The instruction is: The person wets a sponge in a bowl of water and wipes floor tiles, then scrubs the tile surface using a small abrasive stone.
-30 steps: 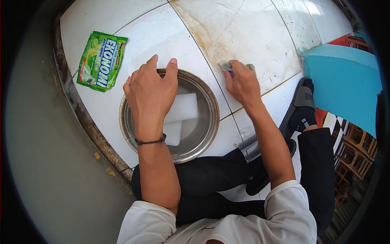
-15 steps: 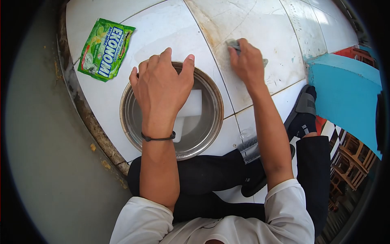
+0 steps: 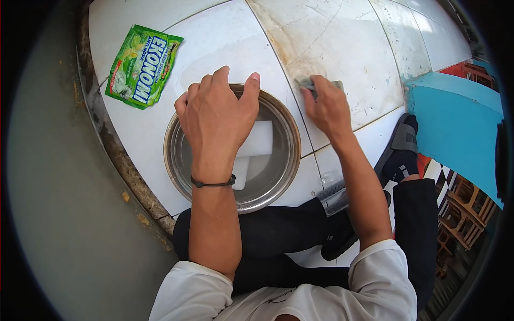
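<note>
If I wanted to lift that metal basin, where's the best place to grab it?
Probably the metal basin's rim at the picture's right, coming from that side: the rounded edge is bare there, with open floor alongside, whereas the left hand covers the far-left stretch.

- Grey-green pad (image 3: 305, 82), mostly covered by the bare right hand (image 3: 327, 107)
- Round silver metal basin (image 3: 295, 144), rim partly behind bare left hand (image 3: 218, 120)
- Green plastic packet (image 3: 143, 67), smallest print unreadable
</note>
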`<state>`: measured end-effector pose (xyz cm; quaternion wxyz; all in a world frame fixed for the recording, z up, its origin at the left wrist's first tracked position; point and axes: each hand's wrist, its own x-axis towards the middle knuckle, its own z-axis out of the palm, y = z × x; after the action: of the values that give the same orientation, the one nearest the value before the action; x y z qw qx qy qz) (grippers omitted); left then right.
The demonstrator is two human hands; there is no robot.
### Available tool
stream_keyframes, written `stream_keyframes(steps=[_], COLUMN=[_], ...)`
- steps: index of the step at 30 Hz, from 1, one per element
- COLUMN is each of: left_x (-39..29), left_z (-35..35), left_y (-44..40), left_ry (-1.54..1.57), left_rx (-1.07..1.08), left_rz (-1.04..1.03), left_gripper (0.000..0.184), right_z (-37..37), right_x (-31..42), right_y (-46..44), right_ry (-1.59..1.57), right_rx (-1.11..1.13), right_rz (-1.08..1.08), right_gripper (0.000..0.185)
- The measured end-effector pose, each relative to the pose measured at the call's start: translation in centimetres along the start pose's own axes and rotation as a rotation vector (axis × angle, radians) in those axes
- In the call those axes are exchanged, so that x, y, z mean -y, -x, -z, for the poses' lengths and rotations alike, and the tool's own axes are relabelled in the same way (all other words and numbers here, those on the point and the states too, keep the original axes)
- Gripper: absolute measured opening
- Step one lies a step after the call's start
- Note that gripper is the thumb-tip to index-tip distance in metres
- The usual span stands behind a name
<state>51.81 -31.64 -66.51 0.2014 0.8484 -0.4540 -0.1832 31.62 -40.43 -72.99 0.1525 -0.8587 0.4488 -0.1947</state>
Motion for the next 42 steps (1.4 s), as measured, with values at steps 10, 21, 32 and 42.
stream_keyframes(steps=[10,21,32,42], left_x=[0.0,0.2,-0.4,0.5], left_z=[-0.2,-0.8,-0.9,-1.9], left_y=[-0.1,-0.2,-0.5,-0.4], left_ry=[0.01,0.013,-0.065,-0.22], left_rx=[-0.01,-0.038,-0.021,-0.148], left_rz=[0.039,0.014,0.069,0.049], left_gripper=[0.053,0.052,0.055,0.061], right_z=[-0.5,-0.6,-0.4,-0.6], right_x=[0.0,-0.2,-1.5,0.0], right_y=[-0.2,-1.4,-1.8,-1.9], right_ry=[0.001,0.025,0.035,0.06], right_rx=[-0.014,0.015,-0.011,0.023], right_rz=[-0.01,-0.019,-0.032,-0.005], right_gripper=[0.018,0.017,0.019,0.017])
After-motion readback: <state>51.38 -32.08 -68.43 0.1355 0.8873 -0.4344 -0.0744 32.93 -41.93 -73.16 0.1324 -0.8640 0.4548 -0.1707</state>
